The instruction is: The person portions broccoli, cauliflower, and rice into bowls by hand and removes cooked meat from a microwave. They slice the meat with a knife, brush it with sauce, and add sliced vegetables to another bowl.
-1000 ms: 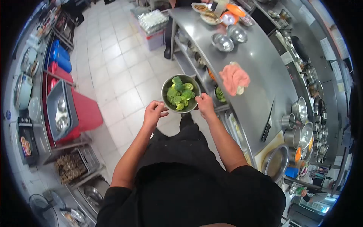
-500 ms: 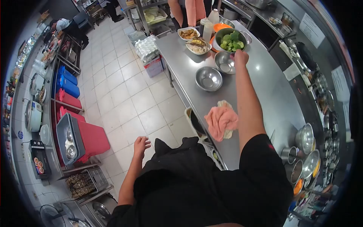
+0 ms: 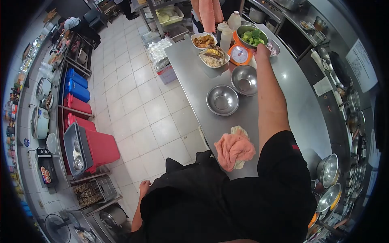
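Note:
My right hand (image 3: 261,53) reaches across the steel table and grips the near rim of a metal bowl (image 3: 242,40) filled with broccoli (image 3: 254,37). The bowl is at the top of an orange kitchen scale (image 3: 240,54) with a white dial. Whether it rests on the scale, I cannot tell. My left hand (image 3: 144,187) hangs low beside the black apron, over the floor. It appears empty, its fingers loosely curled and partly hidden. Two steel bowls, one (image 3: 223,100) nearer and one (image 3: 244,80) close to the scale, stand on the table.
A pink cloth (image 3: 234,150) lies near the table's front edge. Dishes of food (image 3: 204,41) and squeeze bottles (image 3: 225,39) stand left of the scale. One person stands beyond the table; another person (image 3: 77,28) bends over the left counter. Red bins (image 3: 103,148) line the aisle.
The broccoli bowl has shifted away from me and slightly right, uncovering the scale's dial. My left hand has dropped lower and nearer my body. The view has also shifted.

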`<move>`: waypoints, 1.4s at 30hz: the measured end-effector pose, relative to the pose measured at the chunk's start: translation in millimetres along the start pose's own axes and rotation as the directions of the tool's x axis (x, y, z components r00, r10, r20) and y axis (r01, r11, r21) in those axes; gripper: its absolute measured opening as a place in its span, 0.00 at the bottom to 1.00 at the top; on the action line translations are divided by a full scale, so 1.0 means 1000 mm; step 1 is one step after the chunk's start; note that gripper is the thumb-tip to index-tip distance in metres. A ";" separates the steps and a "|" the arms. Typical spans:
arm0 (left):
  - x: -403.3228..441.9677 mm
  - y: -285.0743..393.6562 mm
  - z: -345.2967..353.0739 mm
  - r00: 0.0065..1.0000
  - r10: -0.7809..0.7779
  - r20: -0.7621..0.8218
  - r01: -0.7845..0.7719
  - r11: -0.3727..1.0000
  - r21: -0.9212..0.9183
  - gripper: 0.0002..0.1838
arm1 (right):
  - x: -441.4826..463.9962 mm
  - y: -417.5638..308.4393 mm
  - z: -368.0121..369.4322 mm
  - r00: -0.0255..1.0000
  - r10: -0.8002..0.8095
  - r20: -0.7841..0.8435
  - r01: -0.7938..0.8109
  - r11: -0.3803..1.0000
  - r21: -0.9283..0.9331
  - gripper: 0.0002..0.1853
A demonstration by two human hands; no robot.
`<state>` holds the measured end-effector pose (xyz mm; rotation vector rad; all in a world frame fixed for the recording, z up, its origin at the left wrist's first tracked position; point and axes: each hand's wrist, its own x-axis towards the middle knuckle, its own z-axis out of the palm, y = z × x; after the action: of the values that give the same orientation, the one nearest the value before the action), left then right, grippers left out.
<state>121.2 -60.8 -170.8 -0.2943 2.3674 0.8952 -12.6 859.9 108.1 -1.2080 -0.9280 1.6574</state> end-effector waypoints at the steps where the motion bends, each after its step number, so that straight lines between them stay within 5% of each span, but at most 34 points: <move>1: -0.006 0.007 0.002 1.000 -0.021 -0.006 0.021 1.000 -0.019 0.14 | 0.005 0.001 -0.003 0.999 -0.013 0.041 0.014 1.000 -0.005 0.15; 5: -0.008 0.025 0.019 0.997 -0.073 -0.026 0.068 0.983 -0.168 0.15 | 0.038 0.015 -0.025 0.979 0.028 0.200 -0.040 0.997 0.058 0.10; 8: -0.003 0.042 0.024 0.998 -0.067 0.003 0.066 0.987 -0.144 0.14 | 0.036 0.029 -0.045 0.986 0.060 0.155 -0.084 0.984 0.158 0.11; 12: -0.013 0.085 0.017 0.999 0.012 0.039 -0.010 0.997 -0.072 0.13 | 0.046 0.044 -0.061 0.976 0.106 0.189 -0.127 0.987 0.102 0.08; 23: -0.022 0.138 0.004 0.985 -0.146 0.090 0.166 0.946 -0.277 0.11 | 0.039 0.054 -0.040 0.913 0.105 0.393 -0.158 0.982 0.105 0.06; 32: -0.027 0.112 0.016 0.994 -0.087 0.064 0.099 0.969 -0.225 0.11 | 0.055 0.069 -0.006 0.970 0.124 0.211 -0.185 0.936 0.299 0.11; 36: -0.023 0.099 0.016 0.995 -0.071 0.073 0.087 0.963 -0.253 0.11 | 0.047 0.055 0.003 0.999 0.043 0.012 -0.045 0.952 0.304 0.13; 42: -0.010 0.072 0.027 0.997 -0.045 0.069 0.056 0.984 -0.171 0.10 | 0.052 0.053 -0.024 0.984 0.081 0.160 -0.117 0.965 0.233 0.11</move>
<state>112.8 11.5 -142.7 -0.3869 2.2167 1.0721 -8.9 891.9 36.5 -0.9888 -0.7383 1.9016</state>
